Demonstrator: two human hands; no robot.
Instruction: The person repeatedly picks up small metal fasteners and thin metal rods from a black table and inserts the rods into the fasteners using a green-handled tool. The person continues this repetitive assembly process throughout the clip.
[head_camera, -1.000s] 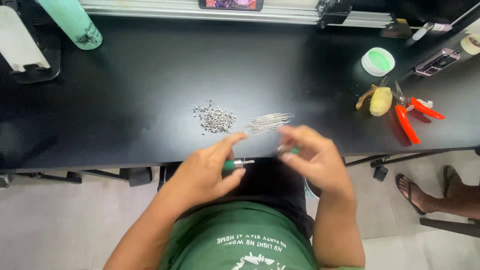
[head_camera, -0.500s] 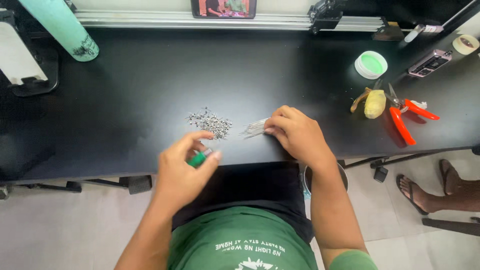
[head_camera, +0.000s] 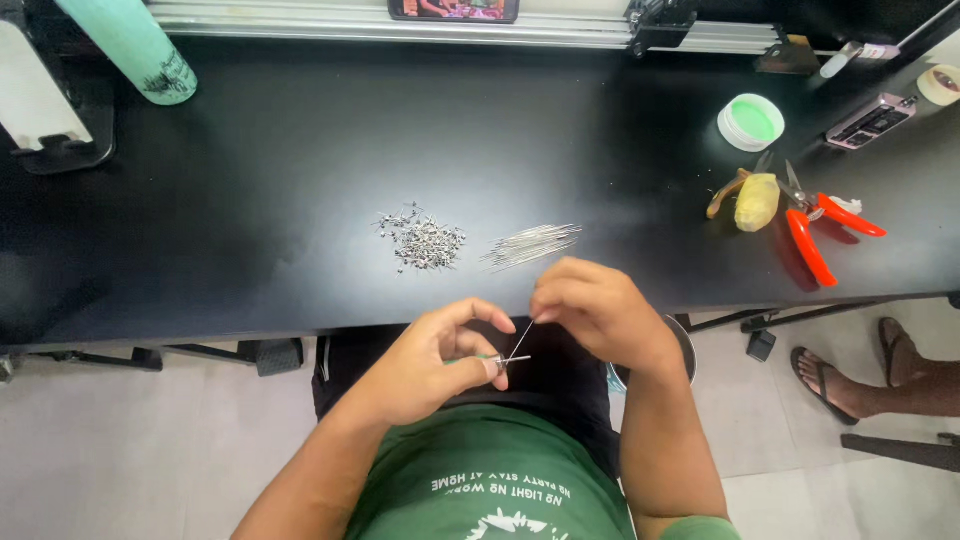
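your left hand (head_camera: 435, 362) sits nearest you, just off the front edge of the table (head_camera: 250, 200), over your lap. its fingers are curled shut around a small green-handled tool (head_camera: 482, 359), whose metal tip pokes out to the right past your thumb. your right hand (head_camera: 597, 308) is just beside it, a little farther out and at the table's edge, with fingertips pinched closed on a thin metal pin (head_camera: 522, 340). the pin slants down from those fingertips to the tool's tip, so the two hands meet at that point; whether pin and tip actually touch is too fine to tell.

just beyond your right hand, on the table, lies a loose bundle of thin metal pins (head_camera: 530, 245), fanned sideways. to its left, near but apart, sits a heap of tiny metal parts (head_camera: 423, 241).

farther right are red-handled cutters (head_camera: 815, 232) beside a yellowish tool (head_camera: 755, 201), then a round green-lidded tub (head_camera: 751, 122). at the far left corner stands a mint-green bottle (head_camera: 135, 45).
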